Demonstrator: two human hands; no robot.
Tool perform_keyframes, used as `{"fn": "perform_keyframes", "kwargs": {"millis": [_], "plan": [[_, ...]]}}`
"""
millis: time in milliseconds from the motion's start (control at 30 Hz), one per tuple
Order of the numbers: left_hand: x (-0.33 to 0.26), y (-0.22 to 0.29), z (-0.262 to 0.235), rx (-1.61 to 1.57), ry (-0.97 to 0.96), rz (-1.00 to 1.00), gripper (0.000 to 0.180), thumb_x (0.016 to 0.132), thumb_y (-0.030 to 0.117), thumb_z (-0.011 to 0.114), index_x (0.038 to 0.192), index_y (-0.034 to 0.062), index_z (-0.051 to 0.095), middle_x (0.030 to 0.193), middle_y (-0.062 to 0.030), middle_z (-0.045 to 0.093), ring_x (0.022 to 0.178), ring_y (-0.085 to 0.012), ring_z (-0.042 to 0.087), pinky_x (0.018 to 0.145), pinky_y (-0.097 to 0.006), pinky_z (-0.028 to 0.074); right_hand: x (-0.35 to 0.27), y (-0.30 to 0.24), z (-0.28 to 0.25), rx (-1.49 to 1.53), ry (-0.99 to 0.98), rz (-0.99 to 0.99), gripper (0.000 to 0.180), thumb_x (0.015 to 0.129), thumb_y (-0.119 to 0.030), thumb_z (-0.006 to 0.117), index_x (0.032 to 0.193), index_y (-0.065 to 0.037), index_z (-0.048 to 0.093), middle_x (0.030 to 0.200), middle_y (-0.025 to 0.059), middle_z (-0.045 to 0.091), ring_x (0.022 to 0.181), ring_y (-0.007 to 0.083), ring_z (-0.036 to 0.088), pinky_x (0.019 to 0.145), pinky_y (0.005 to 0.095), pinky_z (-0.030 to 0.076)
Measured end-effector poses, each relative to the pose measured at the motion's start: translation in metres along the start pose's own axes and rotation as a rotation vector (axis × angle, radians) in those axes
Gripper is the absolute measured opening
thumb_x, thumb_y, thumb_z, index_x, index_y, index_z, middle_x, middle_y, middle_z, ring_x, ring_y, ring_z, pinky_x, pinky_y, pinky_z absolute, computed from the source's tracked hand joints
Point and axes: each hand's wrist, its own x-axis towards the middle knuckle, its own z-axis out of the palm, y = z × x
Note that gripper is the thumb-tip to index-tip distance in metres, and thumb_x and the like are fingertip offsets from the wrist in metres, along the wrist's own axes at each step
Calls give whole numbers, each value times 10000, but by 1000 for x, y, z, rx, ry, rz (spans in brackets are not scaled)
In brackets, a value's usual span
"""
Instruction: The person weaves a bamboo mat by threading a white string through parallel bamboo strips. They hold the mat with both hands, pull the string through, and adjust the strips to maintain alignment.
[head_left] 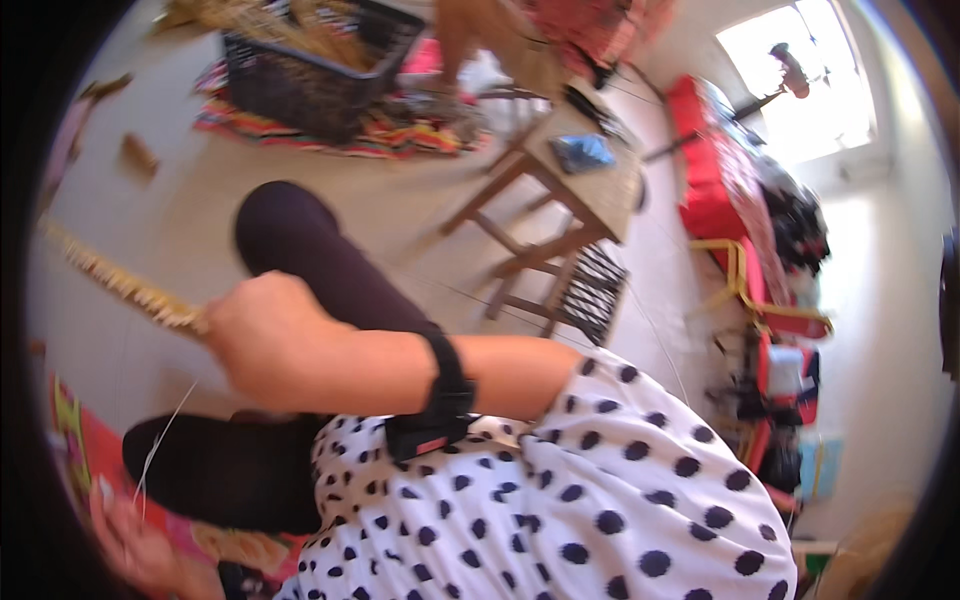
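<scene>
My right hand (265,335), with a black band on its wrist, is closed in a fist around a pale golden braided straw strip (130,285). The strip runs out to the upper left from the fist. At the lower left my left hand (130,535) is turned partly palm up, its fingers bent near a thin white thread (155,450). This thread rises from the left fingers toward the underside of the right hand; its upper end is hard to make out. Both hands are over my dark-clothed legs (220,470).
A black crate (300,85) of straw stands on a striped cloth (400,140) at the far side. A wooden stool (595,190) carries a blue packet (583,152). Another person's arm (500,45) reaches in near the crate. A colourful mat (230,545) lies beside my left hand.
</scene>
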Motion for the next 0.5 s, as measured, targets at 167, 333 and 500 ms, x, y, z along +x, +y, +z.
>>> {"fn": "perform_keyframes", "kwargs": {"millis": [167,333,500], "plan": [[0,-1,49,-157,-71,-244,223,975,88,578,1145,-26,666,776,37,562,577,-11,387,517,-147,280,2,20,27,210,303,67,143,834,-163,618,759,-43,642,639,188,619,616,390,635,542,470,509],[-24,27,59,-62,-223,-250,159,920,9,640,1063,17,710,811,1,667,655,-16,521,564,-178,403,4,23,29,281,307,96,208,875,-159,687,792,23,627,604,205,539,520,376,502,497,377,428],[-55,22,94,-224,-401,-246,156,909,-31,623,1043,-10,699,733,-8,635,619,-24,502,556,-195,406,5,24,24,279,251,158,165,899,-142,664,916,21,682,552,127,481,492,135,344,485,298,375]]}}
